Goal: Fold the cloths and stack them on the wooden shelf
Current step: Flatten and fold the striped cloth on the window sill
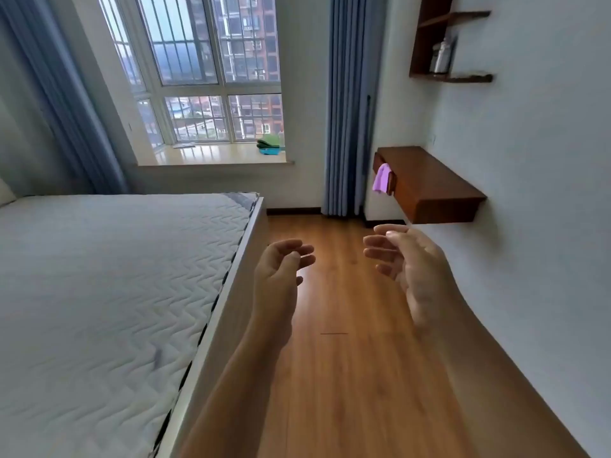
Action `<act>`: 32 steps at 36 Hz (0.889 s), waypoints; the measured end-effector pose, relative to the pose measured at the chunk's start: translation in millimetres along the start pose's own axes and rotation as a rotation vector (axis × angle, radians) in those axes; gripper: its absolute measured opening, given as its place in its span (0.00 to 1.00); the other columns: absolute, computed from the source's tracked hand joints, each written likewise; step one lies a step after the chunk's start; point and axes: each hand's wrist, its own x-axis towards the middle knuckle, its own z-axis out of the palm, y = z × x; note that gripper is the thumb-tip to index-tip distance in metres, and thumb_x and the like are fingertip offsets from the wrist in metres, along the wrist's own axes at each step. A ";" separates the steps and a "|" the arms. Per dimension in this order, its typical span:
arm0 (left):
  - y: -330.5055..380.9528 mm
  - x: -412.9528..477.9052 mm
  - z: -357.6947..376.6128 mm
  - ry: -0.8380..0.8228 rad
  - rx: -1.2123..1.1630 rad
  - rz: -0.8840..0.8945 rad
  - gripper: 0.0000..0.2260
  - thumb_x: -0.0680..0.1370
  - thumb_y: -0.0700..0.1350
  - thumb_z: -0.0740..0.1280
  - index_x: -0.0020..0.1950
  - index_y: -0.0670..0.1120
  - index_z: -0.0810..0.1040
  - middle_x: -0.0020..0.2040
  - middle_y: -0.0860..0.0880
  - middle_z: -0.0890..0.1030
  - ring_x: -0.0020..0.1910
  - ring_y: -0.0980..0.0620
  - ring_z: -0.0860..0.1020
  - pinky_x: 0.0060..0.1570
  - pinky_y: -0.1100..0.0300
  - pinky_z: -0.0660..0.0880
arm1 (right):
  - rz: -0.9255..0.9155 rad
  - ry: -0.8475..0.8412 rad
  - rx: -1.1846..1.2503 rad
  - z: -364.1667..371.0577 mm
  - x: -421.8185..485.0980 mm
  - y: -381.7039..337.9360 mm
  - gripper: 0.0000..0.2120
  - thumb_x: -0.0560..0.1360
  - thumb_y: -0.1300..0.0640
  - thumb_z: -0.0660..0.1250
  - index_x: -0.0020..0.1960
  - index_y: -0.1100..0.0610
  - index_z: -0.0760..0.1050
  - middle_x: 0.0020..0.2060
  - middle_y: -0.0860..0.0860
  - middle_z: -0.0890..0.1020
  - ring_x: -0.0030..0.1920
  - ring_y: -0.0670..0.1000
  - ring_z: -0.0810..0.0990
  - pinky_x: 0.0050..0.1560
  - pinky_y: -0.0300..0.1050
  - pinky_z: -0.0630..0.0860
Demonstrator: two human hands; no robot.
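Head view: both my hands are empty over the floor, and the cloths lie ahead of me.

My left hand (281,269) and right hand (410,259) sit at mid-frame above the wooden floor (347,375), fingers loosely curled and holding nothing. The purple cloth (382,178) is straight above my right hand, at right of centre. It is draped over the near-left edge of the wooden shelf (436,183) on the wall and hangs with its long side running down. My right hand is the nearer one, so I judge it the one to reach up. A green and teal pile of cloths (269,145) rests on the windowsill (211,157) at upper centre, well apart from both hands. The mattress (115,276) fills the left. A higher wall rack (429,38) at upper right holds what looks like a pale bottle.
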 end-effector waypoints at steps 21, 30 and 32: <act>-43.8 310.6 57.0 0.105 -0.003 -0.004 0.10 0.79 0.36 0.56 0.49 0.46 0.76 0.45 0.51 0.82 0.44 0.56 0.81 0.44 0.60 0.71 | 0.059 -0.055 0.023 67.7 321.3 41.2 0.09 0.80 0.59 0.56 0.48 0.53 0.74 0.43 0.50 0.82 0.46 0.50 0.81 0.51 0.46 0.75; -66.9 515.7 39.9 0.127 0.006 0.021 0.12 0.79 0.34 0.56 0.46 0.47 0.76 0.45 0.49 0.82 0.46 0.52 0.80 0.47 0.56 0.72 | 0.098 -0.067 0.081 161.1 501.9 77.2 0.09 0.79 0.61 0.56 0.47 0.55 0.75 0.41 0.52 0.83 0.42 0.49 0.81 0.46 0.43 0.73; -69.8 559.3 39.6 0.123 -0.006 0.022 0.11 0.79 0.34 0.57 0.46 0.47 0.76 0.44 0.50 0.82 0.45 0.53 0.80 0.44 0.60 0.72 | 0.105 -0.081 0.102 177.3 544.0 79.3 0.10 0.79 0.62 0.56 0.47 0.55 0.75 0.42 0.52 0.83 0.41 0.49 0.80 0.45 0.43 0.72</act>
